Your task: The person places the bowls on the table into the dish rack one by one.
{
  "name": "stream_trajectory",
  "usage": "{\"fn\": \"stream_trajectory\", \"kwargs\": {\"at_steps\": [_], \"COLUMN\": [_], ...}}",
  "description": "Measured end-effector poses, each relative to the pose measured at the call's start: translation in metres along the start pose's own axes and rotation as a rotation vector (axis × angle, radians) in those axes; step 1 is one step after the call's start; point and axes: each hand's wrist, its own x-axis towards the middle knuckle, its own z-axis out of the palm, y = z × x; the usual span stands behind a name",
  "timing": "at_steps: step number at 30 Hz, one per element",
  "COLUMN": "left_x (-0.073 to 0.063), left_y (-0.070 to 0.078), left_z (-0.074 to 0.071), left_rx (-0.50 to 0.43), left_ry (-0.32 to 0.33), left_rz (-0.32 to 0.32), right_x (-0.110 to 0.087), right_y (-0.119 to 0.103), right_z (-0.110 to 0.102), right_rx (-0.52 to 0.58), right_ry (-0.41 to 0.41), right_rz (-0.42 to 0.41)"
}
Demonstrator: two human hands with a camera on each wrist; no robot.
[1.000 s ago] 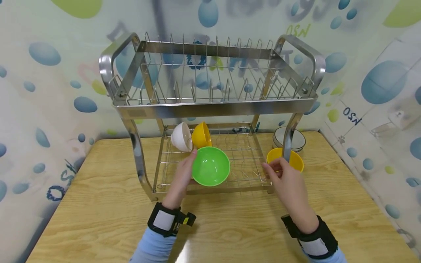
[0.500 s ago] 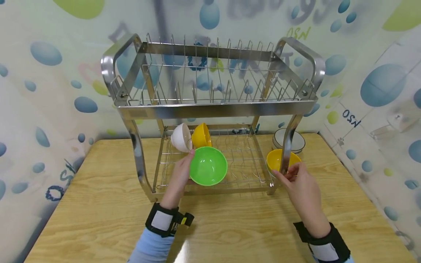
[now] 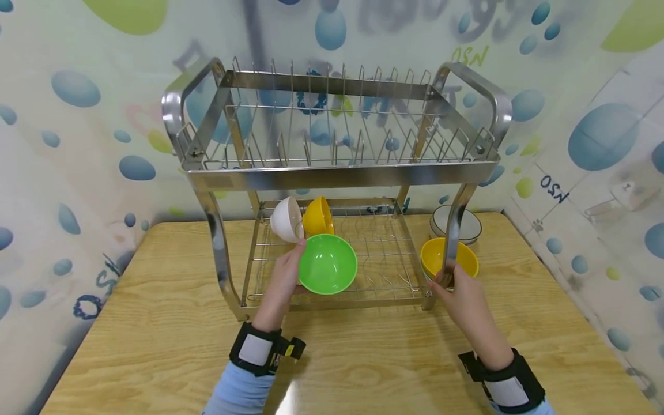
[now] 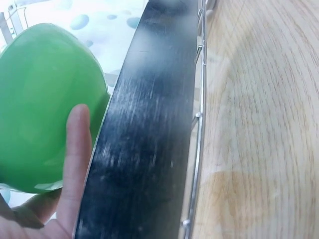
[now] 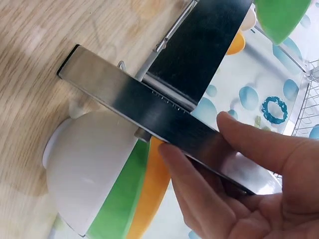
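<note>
A green bowl [image 3: 328,264] is in my left hand [image 3: 282,274], thumb at its rim, above the front of the dish rack's lower tier [image 3: 384,253]. In the left wrist view, a finger [image 4: 77,159] lies along the bowl's outside, beside the rack's metal front bar [image 4: 139,119]. My right hand [image 3: 463,297] grips the rack's front right leg [image 3: 454,222] low down, between thumb and fingers, as the right wrist view shows. Behind that leg stands a stack of nested bowls, white [image 5: 89,169], green [image 5: 119,194] and orange-yellow [image 5: 152,189].
A white bowl [image 3: 285,220] and a yellow bowl [image 3: 317,217] lean on their sides at the lower tier's back left. Dark-rimmed white dishes [image 3: 469,226] stand behind the stack. The upper tier [image 3: 332,176] of wire slots overhangs the lower one. A patterned wall [image 3: 78,144] stands behind.
My right hand has moved right and down from beside the leg and now grips it. The green bowl, in my left hand, has shifted slightly left.
</note>
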Motion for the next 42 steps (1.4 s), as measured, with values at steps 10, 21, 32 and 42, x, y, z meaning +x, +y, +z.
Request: {"fn": "stream_trajectory", "kwargs": {"at_steps": [10, 21, 32, 42], "left_x": [0.018, 0.019, 0.015, 0.022], "left_y": [-0.024, -0.027, -0.016, 0.006], "left_z": [-0.004, -0.003, 0.003, 0.016], "left_rx": [-0.030, -0.047, 0.131, 0.405], "left_ry": [-0.005, 0.001, 0.210, 0.315], "left_rz": [0.005, 0.058, 0.292, 0.434], "right_x": [0.002, 0.001, 0.000, 0.001], "right_y": [-0.001, -0.003, -0.002, -0.003], "right_z": [-0.001, 0.000, -0.001, 0.000], "right_rx": [-0.010, -0.008, -0.006, 0.001], "right_ry": [-0.017, -0.024, -0.034, -0.045], "right_rz": [0.012, 0.033, 0.022, 0.047]}}
